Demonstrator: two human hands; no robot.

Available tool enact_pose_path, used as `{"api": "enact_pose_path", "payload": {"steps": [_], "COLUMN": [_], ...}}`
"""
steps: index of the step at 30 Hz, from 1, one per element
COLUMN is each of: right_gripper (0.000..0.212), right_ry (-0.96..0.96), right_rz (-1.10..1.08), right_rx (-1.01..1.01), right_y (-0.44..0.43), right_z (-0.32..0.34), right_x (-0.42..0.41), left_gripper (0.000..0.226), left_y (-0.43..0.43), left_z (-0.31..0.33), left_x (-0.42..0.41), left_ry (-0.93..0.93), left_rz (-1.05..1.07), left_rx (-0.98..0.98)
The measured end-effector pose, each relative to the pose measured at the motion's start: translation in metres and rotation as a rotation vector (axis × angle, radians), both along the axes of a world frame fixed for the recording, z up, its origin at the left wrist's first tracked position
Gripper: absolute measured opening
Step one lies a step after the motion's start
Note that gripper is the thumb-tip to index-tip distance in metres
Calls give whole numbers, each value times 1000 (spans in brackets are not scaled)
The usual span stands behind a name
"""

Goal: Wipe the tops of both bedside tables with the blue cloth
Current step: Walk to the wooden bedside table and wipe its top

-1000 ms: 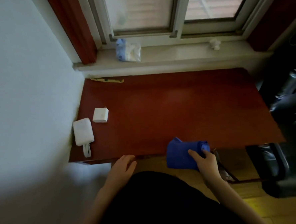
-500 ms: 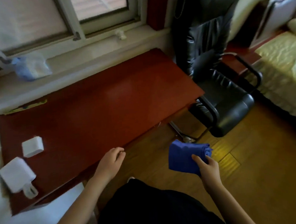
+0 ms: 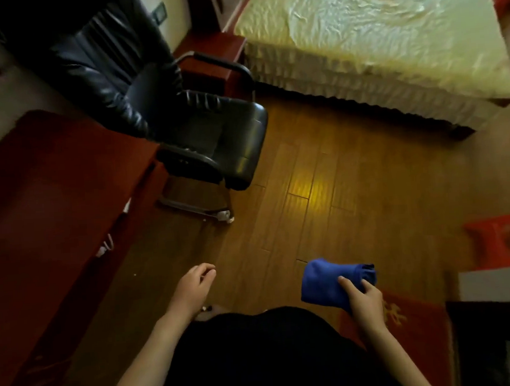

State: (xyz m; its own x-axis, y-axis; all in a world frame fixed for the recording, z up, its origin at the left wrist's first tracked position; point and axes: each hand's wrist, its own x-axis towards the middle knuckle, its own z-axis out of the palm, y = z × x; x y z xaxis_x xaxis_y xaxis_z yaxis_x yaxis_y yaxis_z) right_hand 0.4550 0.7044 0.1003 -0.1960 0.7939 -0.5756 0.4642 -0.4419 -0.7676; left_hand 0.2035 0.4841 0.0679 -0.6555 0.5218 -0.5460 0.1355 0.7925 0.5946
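Note:
The folded blue cloth (image 3: pixel 328 284) hangs over the wooden floor at the lower right, pinched in my right hand (image 3: pixel 363 301). My left hand (image 3: pixel 192 289) floats empty with its fingers loosely curled, near the desk's corner. A dark red bedside table (image 3: pixel 210 64) stands at the head of the bed, partly hidden behind the black chair's armrest. Its top is only partly visible. No second bedside table shows.
A red-brown desk (image 3: pixel 48 205) fills the left side. A black leather office chair (image 3: pixel 165 108) stands between the desk and the bed (image 3: pixel 387 35). A red mat (image 3: pixel 411 332) lies by my feet, and a red stool or box (image 3: pixel 504 237) sits at the right.
My view has swung right, away from the desk and window toward the bed. My right hand has carried the blue cloth off the desk's edge and out over the floor.

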Motion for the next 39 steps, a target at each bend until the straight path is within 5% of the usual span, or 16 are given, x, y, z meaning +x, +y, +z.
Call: {"api": "enact_pose_path", "payload": {"steps": [6,15,33,39], "right_gripper": [10,10,7,4], "right_ry": [18,135,-32,-23], "right_rz": [-71,-43,-210,-40], "right_rx": [-11,-10,75,78], "right_y": [52,189,537,686], "right_z": [-12,-26,-2,-16], "right_x": [-3,-132,-236,-311], "left_gripper": [35,32,27,28], "left_y": [50,156,575,671], "left_z": [-2,-33,6,-6], "left_x": [-25,-123,-292,-333], "left_ry": [-9,-37,-66,-46], "left_rz": [-2,78,-118,97], "left_rx": [-37,-32,175,165]}}
